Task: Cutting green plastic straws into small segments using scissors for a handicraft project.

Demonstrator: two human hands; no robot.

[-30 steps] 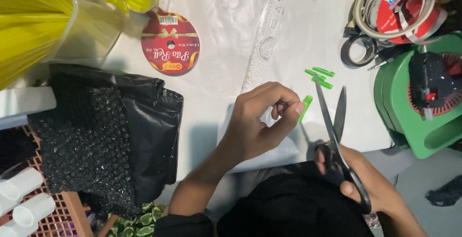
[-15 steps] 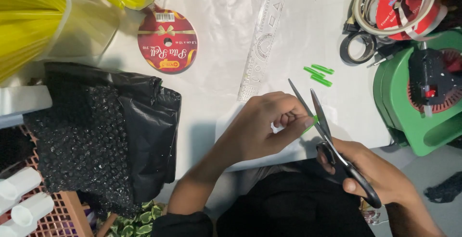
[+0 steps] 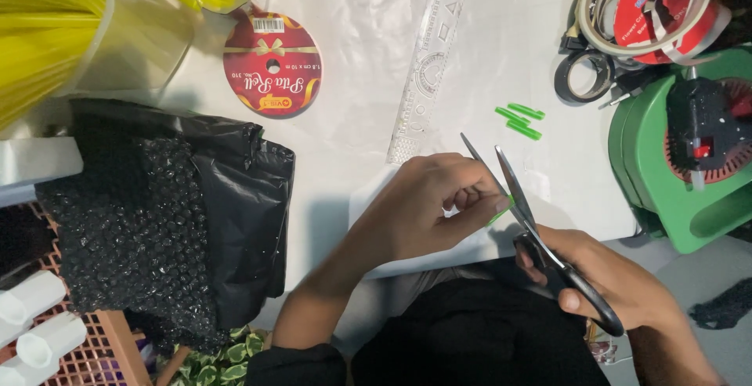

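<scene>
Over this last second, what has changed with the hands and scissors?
The left hand drew the green strip down towards the table edge. The right hand brought the scissors up, blades open around the strip. The cut green pieces, ruler and red ribbon spool stayed put.

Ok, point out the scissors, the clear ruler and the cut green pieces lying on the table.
scissors (image 3: 513, 190), head view, on the open blades by the pivot.
clear ruler (image 3: 427, 80), head view, mid-length of its see-through body.
cut green pieces (image 3: 520, 119), head view, on the middle of the three.

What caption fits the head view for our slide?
Left hand pinches a green strip between the open blades of scissors held in the right hand.
</scene>
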